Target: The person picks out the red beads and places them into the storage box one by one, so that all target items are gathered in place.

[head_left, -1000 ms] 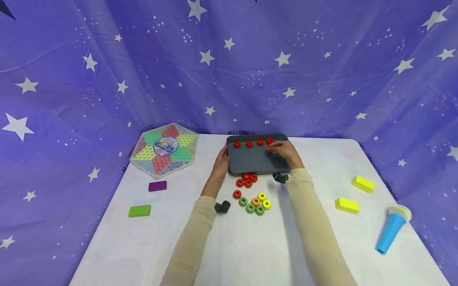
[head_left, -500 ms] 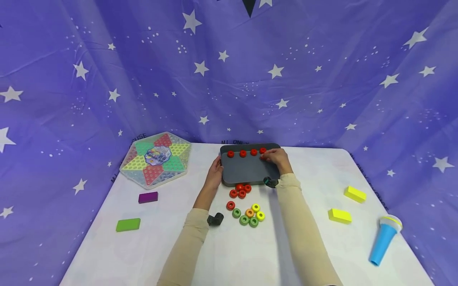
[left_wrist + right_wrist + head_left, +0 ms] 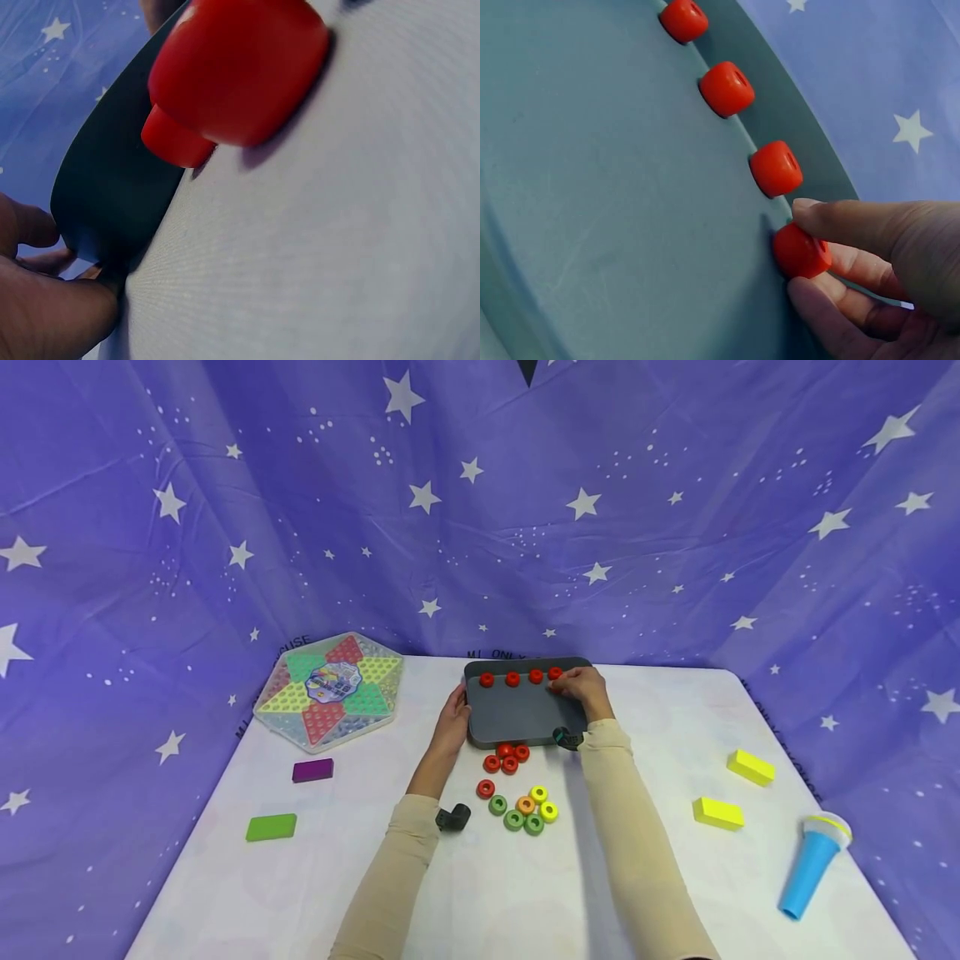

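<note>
A dark grey tray (image 3: 510, 714) lies near the back of the white table. My left hand (image 3: 452, 727) grips its left side, with thumb and fingers at the wall in the left wrist view. Several red ring-shaped beads (image 3: 512, 678) stand in a row along the tray's far wall. My right hand (image 3: 587, 689) reaches in at the right end of that row. In the right wrist view its fingers pinch a red bead (image 3: 801, 251) low at the tray floor, close to its neighbour (image 3: 776, 169). More red beads (image 3: 509, 765) lie just in front of the tray.
Green (image 3: 513, 820), yellow (image 3: 549, 812) and orange (image 3: 525, 805) beads lie nearer the front. A hexagonal board game (image 3: 326, 693), a purple block (image 3: 312, 770) and a green block (image 3: 271, 827) sit left. Yellow blocks (image 3: 717, 813) and a blue toy microphone (image 3: 813, 868) lie right.
The head view has shifted, so the table appears lower and slightly further left. Both hands stay at the tray, and the right hand still pinches the red bead at the row's right end.
</note>
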Available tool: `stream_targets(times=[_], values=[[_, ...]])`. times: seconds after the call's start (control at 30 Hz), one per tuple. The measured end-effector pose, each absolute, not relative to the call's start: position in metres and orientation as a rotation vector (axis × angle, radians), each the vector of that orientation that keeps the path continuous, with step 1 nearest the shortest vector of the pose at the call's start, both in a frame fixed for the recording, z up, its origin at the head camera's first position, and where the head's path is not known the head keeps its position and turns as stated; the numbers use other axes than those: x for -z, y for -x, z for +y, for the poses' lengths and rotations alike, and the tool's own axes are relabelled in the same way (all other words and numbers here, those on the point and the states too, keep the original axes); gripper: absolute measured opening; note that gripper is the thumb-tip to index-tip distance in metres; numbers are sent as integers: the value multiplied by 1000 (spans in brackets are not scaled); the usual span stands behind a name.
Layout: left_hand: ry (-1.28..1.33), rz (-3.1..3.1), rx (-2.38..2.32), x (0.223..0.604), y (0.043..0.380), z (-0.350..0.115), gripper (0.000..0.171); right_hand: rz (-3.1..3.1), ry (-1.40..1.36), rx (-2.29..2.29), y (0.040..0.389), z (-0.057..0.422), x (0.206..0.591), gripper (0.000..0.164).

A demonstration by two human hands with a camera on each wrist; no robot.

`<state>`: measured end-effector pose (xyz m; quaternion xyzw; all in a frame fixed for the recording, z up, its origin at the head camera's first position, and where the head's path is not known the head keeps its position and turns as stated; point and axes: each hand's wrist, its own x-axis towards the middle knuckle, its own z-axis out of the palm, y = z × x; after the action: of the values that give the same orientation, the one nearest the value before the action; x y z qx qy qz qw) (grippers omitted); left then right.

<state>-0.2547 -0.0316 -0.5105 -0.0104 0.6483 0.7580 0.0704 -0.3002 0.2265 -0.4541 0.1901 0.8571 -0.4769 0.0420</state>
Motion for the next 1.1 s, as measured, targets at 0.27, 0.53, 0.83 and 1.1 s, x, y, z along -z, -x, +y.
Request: stream_targets(times=[0.27,0.53,0.83,1.1], values=[[48,1958,-2257,511,254,-33,52,2650,-557,1371,298,227,457,33],[22,1974,-2246,510,257,-33,52,2661,-425,1518,287,231,446,36],[12,1970,-2246,508,259,-32,52,2400,-159,1822,254,228,414,39],[21,1954,-2261,508,261,-33,53,2396,10,1809,222,231,419,36]])
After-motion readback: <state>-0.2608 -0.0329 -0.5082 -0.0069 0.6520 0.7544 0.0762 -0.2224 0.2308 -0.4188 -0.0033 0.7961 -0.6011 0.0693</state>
